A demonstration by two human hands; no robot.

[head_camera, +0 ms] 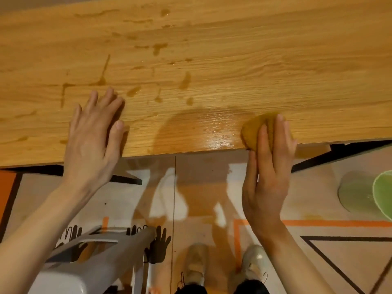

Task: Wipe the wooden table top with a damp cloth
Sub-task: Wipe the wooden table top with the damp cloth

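Observation:
The wooden table top (233, 60) fills the upper half of the view, with its front edge running across the middle. Brown liquid streaks and drops (158, 47) are scattered over its centre and left. A wet, shiny patch (203, 130) lies at the front edge. My right hand (268, 172) presses a balled brown-yellow cloth (253, 130) onto the table at the front edge, right of the wet patch. My left hand (93, 134) lies flat on the table near the front edge, fingers spread, holding nothing.
A grey plastic stool (89, 257) stands at the lower left below the table edge. A green bucket (379, 196) sits on the floor at the right. My two shoes (197, 266) stand on the patterned floor mat.

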